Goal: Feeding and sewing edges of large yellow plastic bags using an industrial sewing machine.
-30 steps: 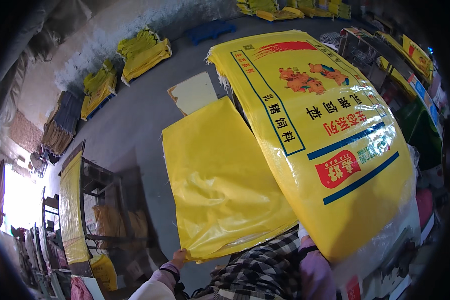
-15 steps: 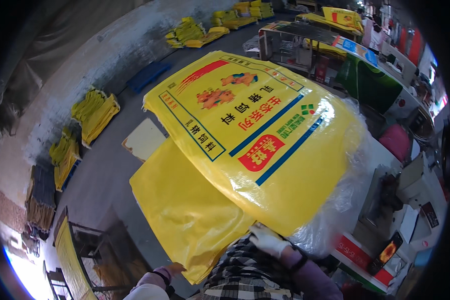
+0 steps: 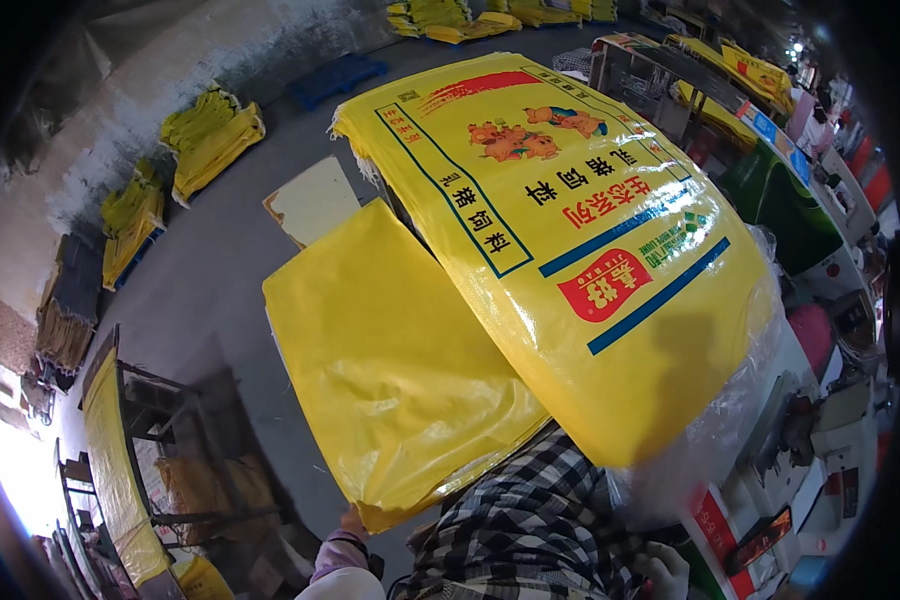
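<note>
A stack of printed yellow woven sacks (image 3: 660,370) with pictures and coloured bands lies in front of me. To its left, partly under its edge, spreads a plain yellow sack (image 3: 390,370), its surface creased near me. My left hand (image 3: 353,521) is closed at the near left corner of this plain sack; most of its fingers are hidden. My right hand (image 3: 665,570), in a pale glove, is low at the right beside my checked clothing, apart from the sacks. Its fingers are too blurred to read.
Clear plastic film (image 3: 695,450) bunches along the stack's right side. A phone (image 3: 760,545) with a lit screen lies on the bench at right. A white board (image 3: 315,200) stands beyond the plain sack. Bundles of yellow sacks (image 3: 215,145) line the wall; a metal-framed rack (image 3: 135,450) stands left.
My right hand has left the near edge of the sacks and dropped to the lower right. My left hand stays at the plain sack's corner. The whole view has shifted and turned.
</note>
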Demonstrator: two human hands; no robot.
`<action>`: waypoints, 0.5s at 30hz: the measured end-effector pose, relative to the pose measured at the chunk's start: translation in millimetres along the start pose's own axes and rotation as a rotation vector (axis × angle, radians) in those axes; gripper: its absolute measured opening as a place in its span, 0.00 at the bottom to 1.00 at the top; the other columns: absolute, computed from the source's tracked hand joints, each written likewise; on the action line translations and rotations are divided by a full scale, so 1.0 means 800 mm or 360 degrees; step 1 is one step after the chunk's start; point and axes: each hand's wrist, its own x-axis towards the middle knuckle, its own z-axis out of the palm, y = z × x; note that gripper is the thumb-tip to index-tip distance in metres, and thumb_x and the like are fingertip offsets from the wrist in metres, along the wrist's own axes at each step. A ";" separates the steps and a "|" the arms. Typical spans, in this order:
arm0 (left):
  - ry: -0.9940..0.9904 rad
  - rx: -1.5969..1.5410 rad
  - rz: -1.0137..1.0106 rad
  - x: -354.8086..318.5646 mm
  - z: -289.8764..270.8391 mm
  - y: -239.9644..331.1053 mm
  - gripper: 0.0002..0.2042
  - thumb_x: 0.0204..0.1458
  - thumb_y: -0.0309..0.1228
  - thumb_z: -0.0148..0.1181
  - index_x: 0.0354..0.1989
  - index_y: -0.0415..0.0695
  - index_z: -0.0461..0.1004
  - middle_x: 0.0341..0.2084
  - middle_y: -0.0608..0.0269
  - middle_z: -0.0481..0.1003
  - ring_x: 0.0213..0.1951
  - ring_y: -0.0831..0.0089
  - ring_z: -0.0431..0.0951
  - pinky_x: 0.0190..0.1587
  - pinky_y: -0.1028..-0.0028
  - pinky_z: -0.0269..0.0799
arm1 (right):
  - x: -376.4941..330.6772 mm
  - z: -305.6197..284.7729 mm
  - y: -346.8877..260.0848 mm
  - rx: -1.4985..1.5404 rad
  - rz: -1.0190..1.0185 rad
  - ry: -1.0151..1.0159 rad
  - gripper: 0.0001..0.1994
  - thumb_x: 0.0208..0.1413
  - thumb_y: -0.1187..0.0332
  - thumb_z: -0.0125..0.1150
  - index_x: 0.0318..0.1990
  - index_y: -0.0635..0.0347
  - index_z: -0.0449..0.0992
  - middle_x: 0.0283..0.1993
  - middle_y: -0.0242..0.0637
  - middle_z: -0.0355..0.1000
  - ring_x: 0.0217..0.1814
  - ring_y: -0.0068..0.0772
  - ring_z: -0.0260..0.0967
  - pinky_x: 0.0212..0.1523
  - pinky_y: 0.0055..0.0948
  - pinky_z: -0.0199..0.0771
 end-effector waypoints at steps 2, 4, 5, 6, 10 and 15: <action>0.0115 -0.0119 0.0005 0.005 0.024 -0.028 0.21 0.50 0.38 0.65 0.53 0.46 0.75 0.44 0.59 0.78 0.47 0.65 0.79 0.45 0.67 0.78 | 0.003 0.002 0.012 0.0248 0.0187 0.0154 0.17 0.65 0.72 0.51 0.58 0.70 0.70 0.50 0.43 0.75 0.54 0.33 0.73 0.54 0.27 0.73; 0.0220 -0.0229 0.0022 0.013 0.041 -0.034 0.22 0.49 0.39 0.66 0.53 0.46 0.75 0.45 0.60 0.78 0.48 0.65 0.79 0.46 0.68 0.78 | 0.001 0.013 0.007 0.0263 0.0180 0.0179 0.17 0.65 0.72 0.52 0.59 0.70 0.69 0.52 0.45 0.74 0.55 0.34 0.73 0.55 0.28 0.73; 0.0201 -0.0226 0.0027 0.014 0.048 -0.031 0.22 0.49 0.39 0.66 0.53 0.46 0.75 0.45 0.60 0.78 0.48 0.65 0.79 0.46 0.68 0.78 | -0.002 0.018 0.004 0.0287 0.0174 0.0206 0.18 0.64 0.71 0.53 0.59 0.70 0.69 0.54 0.46 0.73 0.56 0.36 0.72 0.56 0.29 0.73; 0.0210 -0.0038 0.0010 0.014 0.053 -0.028 0.22 0.49 0.37 0.66 0.53 0.47 0.75 0.46 0.59 0.78 0.47 0.64 0.79 0.46 0.70 0.78 | -0.003 0.024 0.002 0.0285 0.0171 0.0225 0.18 0.64 0.71 0.53 0.59 0.70 0.69 0.54 0.46 0.73 0.56 0.36 0.72 0.56 0.29 0.73; 0.0496 -0.0270 -0.0042 0.012 0.088 -0.063 0.11 0.54 0.29 0.57 0.43 0.39 0.79 0.34 0.51 0.78 0.34 0.52 0.80 0.35 0.60 0.75 | 0.003 0.032 0.003 0.0242 0.0080 0.0233 0.18 0.60 0.70 0.55 0.55 0.70 0.72 0.50 0.45 0.75 0.52 0.34 0.74 0.52 0.29 0.74; 0.0222 0.0249 0.0978 -0.038 -0.014 -0.214 0.10 0.55 0.27 0.57 0.42 0.38 0.79 0.31 0.54 0.77 0.32 0.55 0.78 0.34 0.61 0.73 | 0.015 0.005 -0.005 -0.0549 -0.0365 0.0078 0.18 0.58 0.64 0.57 0.52 0.67 0.76 0.52 0.47 0.75 0.57 0.40 0.71 0.60 0.35 0.68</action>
